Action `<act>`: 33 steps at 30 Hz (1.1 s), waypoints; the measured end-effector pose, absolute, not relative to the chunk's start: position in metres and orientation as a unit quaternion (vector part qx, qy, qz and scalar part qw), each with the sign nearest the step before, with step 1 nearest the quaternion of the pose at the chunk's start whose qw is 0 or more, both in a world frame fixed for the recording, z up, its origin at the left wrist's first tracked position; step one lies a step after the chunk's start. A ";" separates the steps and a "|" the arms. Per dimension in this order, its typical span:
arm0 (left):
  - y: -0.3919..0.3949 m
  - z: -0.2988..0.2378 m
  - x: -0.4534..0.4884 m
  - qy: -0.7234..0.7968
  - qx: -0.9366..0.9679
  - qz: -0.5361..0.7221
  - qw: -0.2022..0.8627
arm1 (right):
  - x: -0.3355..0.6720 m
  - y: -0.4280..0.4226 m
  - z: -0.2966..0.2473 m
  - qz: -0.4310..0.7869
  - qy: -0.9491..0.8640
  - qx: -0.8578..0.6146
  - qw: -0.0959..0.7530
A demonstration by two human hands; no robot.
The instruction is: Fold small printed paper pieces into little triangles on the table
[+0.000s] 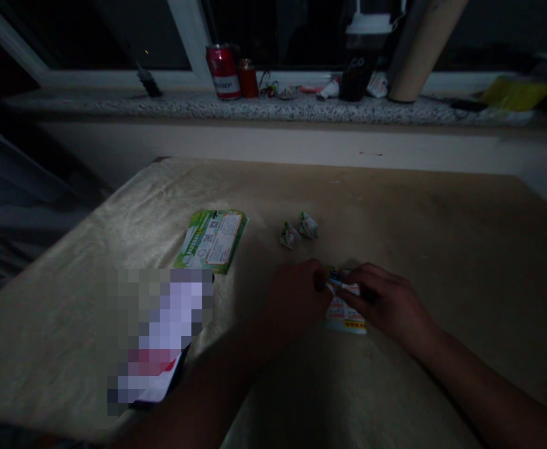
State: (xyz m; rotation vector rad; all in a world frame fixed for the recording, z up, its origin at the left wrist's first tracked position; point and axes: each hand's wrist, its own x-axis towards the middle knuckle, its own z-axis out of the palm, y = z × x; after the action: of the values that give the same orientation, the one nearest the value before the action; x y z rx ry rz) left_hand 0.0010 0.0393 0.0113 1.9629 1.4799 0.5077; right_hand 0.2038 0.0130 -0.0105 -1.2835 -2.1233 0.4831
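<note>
Head view: pinching slip [347,317] at its top edge with left grip [296,300] and right grip [386,307], low over desk [432,218], near two folded scraps [299,231]. Best kept taut, fingertips close, creasing slowly against desk.

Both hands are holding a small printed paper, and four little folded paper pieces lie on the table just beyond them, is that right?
Not quite. The head view shows two folded paper pieces, not four, on the table just beyond the hands. The left hand and right hand do hold the small printed paper.
</note>
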 end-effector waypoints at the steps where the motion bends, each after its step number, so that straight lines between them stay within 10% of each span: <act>1: 0.039 0.011 0.001 0.558 0.747 0.191 0.308 | 0.203 0.013 -0.010 0.183 -0.801 -0.485 0.298; 33: 0.042 0.010 -0.030 0.367 0.908 0.107 0.172 | 0.205 0.017 -0.013 0.135 -0.855 -0.410 0.287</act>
State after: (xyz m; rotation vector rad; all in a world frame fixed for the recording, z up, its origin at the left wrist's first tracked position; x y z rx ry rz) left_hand -0.0301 0.0420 0.0103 2.5764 1.0422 0.3051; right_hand 0.2047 0.0172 -0.0127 -1.0942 -2.2844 0.3602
